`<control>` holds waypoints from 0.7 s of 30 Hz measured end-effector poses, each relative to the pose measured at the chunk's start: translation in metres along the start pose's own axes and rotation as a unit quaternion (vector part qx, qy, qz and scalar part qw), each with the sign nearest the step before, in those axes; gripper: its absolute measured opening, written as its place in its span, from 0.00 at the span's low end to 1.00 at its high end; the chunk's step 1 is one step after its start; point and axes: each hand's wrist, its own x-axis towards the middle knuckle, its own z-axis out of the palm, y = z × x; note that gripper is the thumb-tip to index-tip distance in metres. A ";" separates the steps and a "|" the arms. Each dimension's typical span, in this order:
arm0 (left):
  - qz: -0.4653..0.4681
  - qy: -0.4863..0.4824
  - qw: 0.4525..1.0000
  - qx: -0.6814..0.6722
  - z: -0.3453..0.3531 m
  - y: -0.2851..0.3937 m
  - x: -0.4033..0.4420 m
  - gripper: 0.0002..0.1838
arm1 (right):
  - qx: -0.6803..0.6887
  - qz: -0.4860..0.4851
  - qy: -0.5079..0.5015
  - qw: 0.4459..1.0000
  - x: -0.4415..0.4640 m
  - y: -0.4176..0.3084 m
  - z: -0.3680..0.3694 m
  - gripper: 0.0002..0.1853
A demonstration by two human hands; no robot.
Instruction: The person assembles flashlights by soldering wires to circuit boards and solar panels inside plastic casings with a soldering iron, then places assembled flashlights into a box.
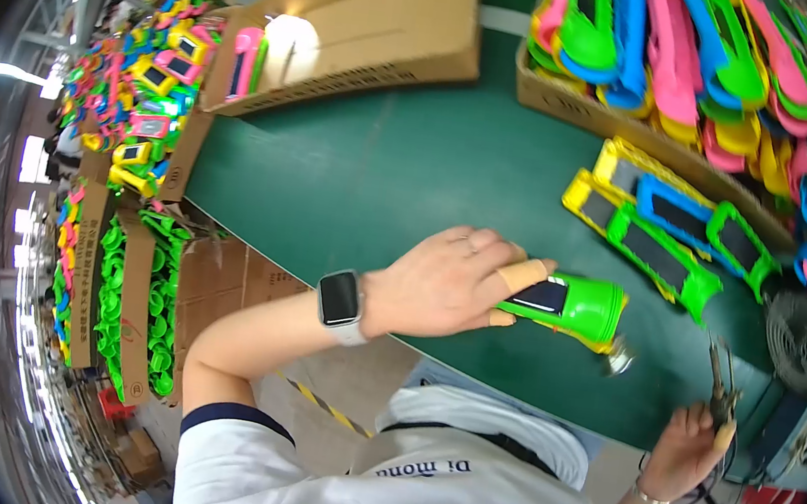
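Spreading beyond both hands, a green tabletop [332,178] bears an open carton [403,10] ahead of the left hand [445,282]. That hand (a watch [340,300] at its wrist) is clamped on a green-and-yellow casing [590,308]; the right hand [686,453], well apart, grips a metal-tipped tool [723,397]. Left of the left hand stand filled cartons [86,284]; below it, striped floor tape [329,407].

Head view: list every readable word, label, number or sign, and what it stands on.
"Di mon…" on the white shirt, last letter unclear.
Characters on the long open carton: too small.
Characters on the lower-left carton: too blurred.
Mark on the upper-right carton: too small.
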 end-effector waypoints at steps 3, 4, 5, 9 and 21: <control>-0.162 0.171 0.971 0.029 -0.049 -0.016 -0.016 0.28 | -0.030 -0.009 -0.007 0.999 0.000 0.000 0.000 0.13; -0.233 0.241 0.942 0.000 -0.058 -0.036 -0.025 0.26 | -0.035 -0.006 -0.020 0.999 0.002 -0.002 -0.004 0.14; -0.301 0.308 0.902 -0.031 -0.071 -0.063 -0.033 0.25 | -0.040 -0.003 -0.031 0.999 0.003 -0.001 -0.006 0.15; -0.487 0.299 0.808 0.143 -0.125 -0.204 -0.078 0.32 | -0.038 -0.009 -0.029 0.999 0.006 0.002 0.006 0.14; -0.628 -0.190 0.705 0.269 -0.182 -0.281 -0.057 0.33 | -0.028 -0.011 0.017 0.999 0.010 -0.002 -0.010 0.12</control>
